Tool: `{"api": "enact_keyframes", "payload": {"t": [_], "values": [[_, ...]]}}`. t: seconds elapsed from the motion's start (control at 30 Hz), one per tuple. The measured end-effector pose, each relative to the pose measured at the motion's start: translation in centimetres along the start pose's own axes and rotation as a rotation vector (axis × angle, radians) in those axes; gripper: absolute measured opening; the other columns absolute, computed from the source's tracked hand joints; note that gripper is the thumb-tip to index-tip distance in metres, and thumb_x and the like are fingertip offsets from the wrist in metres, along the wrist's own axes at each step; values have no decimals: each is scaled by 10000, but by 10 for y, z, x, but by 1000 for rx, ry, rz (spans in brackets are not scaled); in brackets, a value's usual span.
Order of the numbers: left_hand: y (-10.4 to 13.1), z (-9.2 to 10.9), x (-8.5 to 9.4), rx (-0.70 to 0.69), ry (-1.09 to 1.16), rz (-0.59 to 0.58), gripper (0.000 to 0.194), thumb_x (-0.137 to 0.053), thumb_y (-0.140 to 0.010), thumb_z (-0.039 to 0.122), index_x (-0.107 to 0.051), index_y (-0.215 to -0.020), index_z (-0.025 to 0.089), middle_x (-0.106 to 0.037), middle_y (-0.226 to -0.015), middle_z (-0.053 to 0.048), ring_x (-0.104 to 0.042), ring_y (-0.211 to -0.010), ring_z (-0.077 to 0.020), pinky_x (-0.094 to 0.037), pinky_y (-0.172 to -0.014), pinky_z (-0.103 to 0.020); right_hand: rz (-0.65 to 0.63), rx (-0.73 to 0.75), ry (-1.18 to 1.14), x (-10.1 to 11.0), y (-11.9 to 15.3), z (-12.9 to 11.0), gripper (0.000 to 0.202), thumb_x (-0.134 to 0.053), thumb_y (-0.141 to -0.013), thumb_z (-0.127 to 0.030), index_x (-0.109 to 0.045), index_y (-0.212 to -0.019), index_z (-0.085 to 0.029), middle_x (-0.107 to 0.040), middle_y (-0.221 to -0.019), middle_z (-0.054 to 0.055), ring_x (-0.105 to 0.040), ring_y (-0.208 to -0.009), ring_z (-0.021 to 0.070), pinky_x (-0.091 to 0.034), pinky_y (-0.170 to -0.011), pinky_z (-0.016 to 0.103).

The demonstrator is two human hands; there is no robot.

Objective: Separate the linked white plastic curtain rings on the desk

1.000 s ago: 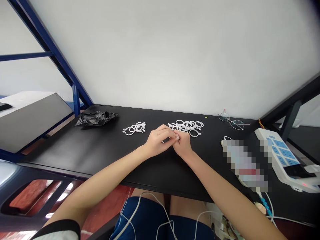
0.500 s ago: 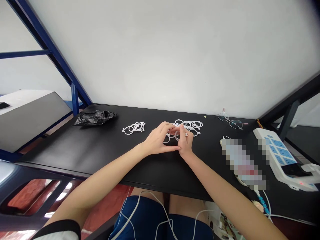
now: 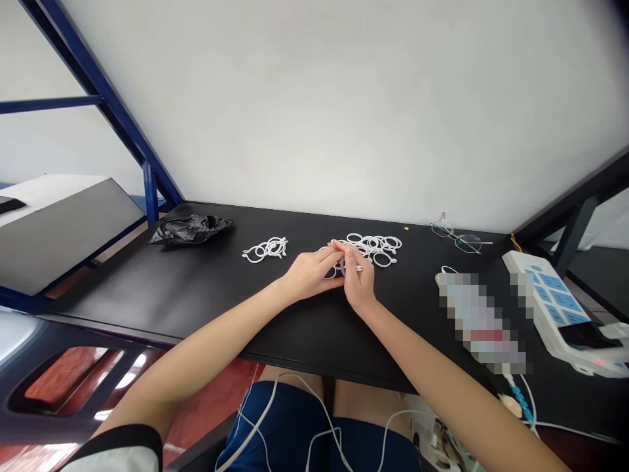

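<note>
My left hand (image 3: 310,272) and my right hand (image 3: 360,282) meet over the middle of the black table, fingertips touching. Between them shows a white plastic ring (image 3: 343,267) with a small tab, like a curtain ring; both hands seem closed on it, though fingers hide much of it. Just beyond my right hand lies a loose pile of similar white rings (image 3: 384,260), some overlapping. To the left of my left hand sits a smaller cluster of white rings (image 3: 255,254).
A crumpled black plastic bag (image 3: 190,231) lies at the back left. Eyeglasses (image 3: 468,244) rest near the wall. At right are a blurred-out phone (image 3: 484,321) on a cable and a white power strip (image 3: 545,295). White cables (image 3: 263,419) cross my lap.
My hands have drawn closer together: the right has shifted slightly left and its fingertips now meet the left's, closing the gap around the ring. The view has shifted slightly.
</note>
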State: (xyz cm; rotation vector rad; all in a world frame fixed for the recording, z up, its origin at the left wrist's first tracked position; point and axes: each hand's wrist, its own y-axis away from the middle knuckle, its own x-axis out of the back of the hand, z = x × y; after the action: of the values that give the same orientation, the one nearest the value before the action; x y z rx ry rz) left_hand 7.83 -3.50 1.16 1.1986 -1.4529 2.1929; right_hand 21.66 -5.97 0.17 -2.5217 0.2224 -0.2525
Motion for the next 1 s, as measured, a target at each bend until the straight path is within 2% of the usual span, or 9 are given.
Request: {"api": "enact_keyframes", "payload": {"t": [0.1,0.27,0.43,0.53,0.6,0.7,0.77,0.83,1.0], "values": [[0,1,1,-11,-25,26,326,-508,-915,399,-565,-1089,129,-683,-1062,-130,-679,-752,-145,-505,-572,-213,-31,-45,-5,-1,2,0,403,-364,-999,-406,-676,-1177,-223,-704,-1132,77,-639,-1091,224,-476,-1001,434],[-1,-2,7,-9,99,-40,270,-552,-886,347,-573,-1046,130,-673,-945,-77,-627,-678,-113,-470,-552,-198,-48,-69,11,0,1,-1,433,-364,-991,-449,-676,-1189,-222,-678,-1210,84,-626,-1128,243,-485,-989,433],[-4,-3,16,50,191,-107,168,-594,-834,302,-587,-875,139,-626,-835,-36,-536,-608,-90,-414,-542,-199,-104,-54,51,2,0,-3,420,-409,-978,-442,-633,-1261,-228,-698,-1154,88,-673,-993,235,-520,-920,427],[-6,-4,20,151,397,-136,185,-642,-787,288,-609,-889,137,-580,-757,-2,-461,-564,-67,-385,-533,-193,-154,-13,34,6,-2,-4,433,-414,-971,-465,-613,-1289,-248,-672,-1209,90,-669,-994,238,-529,-891,420],[-8,-6,23,268,597,-221,259,-689,-760,323,-628,-924,132,-505,-636,46,-360,-488,-45,-326,-479,-187,-200,11,9,8,-4,-4,434,-382,-979,-474,-621,-1278,-270,-667,-1216,78,-675,-944,221,-539,-854,407],[-10,-11,27,389,818,-380,340,-749,-716,400,-659,-873,113,-326,-487,101,-233,-441,-32,-226,-437,-197,-242,38,-18,10,-6,-6,444,-330,-996,-468,-682,-1192,-280,-710,-1074,56,-676,-860,194,-537,-824,384],[-10,-14,29,406,891,-418,345,-776,-691,402,-678,-828,101,-274,-457,111,-202,-442,-29,-205,-442,-207,-246,55,-20,10,-7,-6,457,-325,-998,-464,-712,-1142,-266,-720,-935,46,-672,-826,189,-529,-812,369],[-11,-15,30,414,946,-429,344,-788,-680,392,-694,-825,95,-278,-449,111,-199,-443,-28,-202,-443,-212,-240,64,-22,10,-7,-7,473,-318,-1000,-466,-720,-1125,-250,-714,-866,43,-665,-776,182,-528,-776,357],[-13,-12,30,433,1049,-442,333,-795,-671,359,-709,-843,87,-393,-487,81,-248,-449,-25,-213,-428,-204,-227,82,-25,9,-5,-7,483,-322,-996,-473,-731,-1092,-236,-719,-920,55,-660,-754,179,-530,-734,348]]}}
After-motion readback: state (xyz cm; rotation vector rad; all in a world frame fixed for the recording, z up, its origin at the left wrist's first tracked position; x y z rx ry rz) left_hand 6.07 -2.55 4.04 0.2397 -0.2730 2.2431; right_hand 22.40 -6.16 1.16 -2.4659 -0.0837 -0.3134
